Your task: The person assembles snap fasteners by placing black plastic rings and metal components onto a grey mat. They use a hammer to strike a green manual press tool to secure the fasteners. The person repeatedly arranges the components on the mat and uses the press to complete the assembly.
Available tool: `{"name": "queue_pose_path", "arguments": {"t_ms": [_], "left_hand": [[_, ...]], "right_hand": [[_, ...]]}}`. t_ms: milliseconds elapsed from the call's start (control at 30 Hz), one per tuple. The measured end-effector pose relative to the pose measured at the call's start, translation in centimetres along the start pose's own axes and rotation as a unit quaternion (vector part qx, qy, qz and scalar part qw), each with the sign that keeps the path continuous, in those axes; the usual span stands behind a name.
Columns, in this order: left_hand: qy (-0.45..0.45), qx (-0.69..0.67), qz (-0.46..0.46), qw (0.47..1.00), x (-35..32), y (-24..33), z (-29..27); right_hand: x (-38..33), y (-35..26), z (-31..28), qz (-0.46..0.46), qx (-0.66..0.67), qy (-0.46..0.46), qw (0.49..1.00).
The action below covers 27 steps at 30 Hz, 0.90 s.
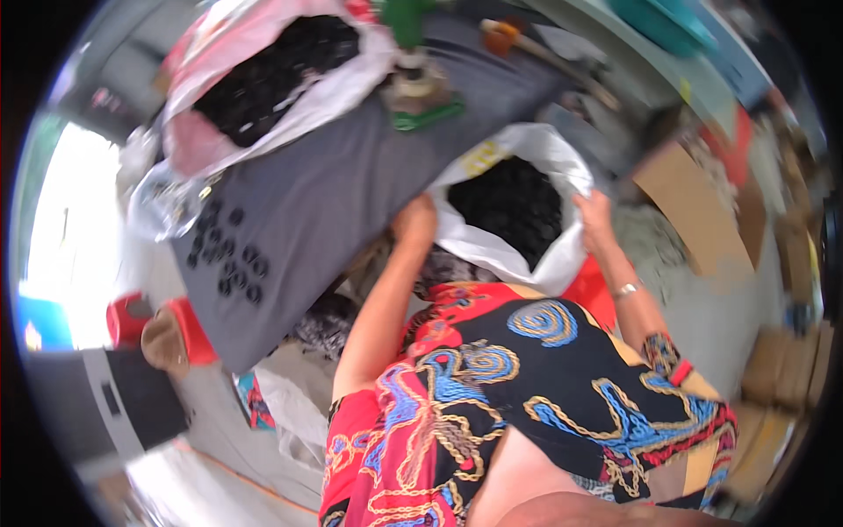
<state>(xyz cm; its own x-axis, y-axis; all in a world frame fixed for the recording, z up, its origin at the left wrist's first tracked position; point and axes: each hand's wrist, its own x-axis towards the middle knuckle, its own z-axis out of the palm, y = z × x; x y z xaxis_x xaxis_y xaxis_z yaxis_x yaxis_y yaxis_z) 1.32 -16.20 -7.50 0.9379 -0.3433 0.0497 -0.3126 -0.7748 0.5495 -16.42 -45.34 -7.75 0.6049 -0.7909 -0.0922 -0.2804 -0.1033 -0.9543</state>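
Note:
A white woven bag (pixel 571 162) with a yellow patch stands open in front of me, filled with small black pieces (pixel 509 206). My left hand (pixel 417 221) is closed on the bag's left side. On the opposite side, my right hand (pixel 595 220) grips the rim, fingers folded over the edge. To the left lies a table covered in grey cloth (pixel 325 211), with several round black pieces (pixel 230 263) spread near its left corner. A green hand press (pixel 417 88) stands on the cloth beyond the bag.
A larger pink-and-white sack (pixel 176 132) of black pieces sits at the far left, beside a clear plastic bag (pixel 165 206). A wooden-handled tool (pixel 549 57) lies at the table's far side. Cardboard boxes (pixel 689 206) stand on the right; a red stool (pixel 195 334) is at lower left.

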Motion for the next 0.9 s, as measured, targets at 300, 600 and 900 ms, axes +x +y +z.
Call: {"name": "queue_pose_path", "arguments": {"t_ms": [300, 600, 900], "left_hand": [[-0.002, -0.003, 0.088, 0.996, -1.2, 0.2, -1.3], [0.297, -0.046, 0.211, 0.930, -10.8, -3.1, -16.7], [0.273, 0.204, -0.062, 0.938, -11.2, -15.9, -23.1]], "right_hand": [[3.2, -9.3, 6.7, -0.233, -0.495, -0.321, 0.773], [-4.2, -11.4, 11.7, -0.308, -0.202, -0.425, 0.827], [-8.3, -22.6, 22.8, -0.526, -0.023, -0.425, 0.736]]}}
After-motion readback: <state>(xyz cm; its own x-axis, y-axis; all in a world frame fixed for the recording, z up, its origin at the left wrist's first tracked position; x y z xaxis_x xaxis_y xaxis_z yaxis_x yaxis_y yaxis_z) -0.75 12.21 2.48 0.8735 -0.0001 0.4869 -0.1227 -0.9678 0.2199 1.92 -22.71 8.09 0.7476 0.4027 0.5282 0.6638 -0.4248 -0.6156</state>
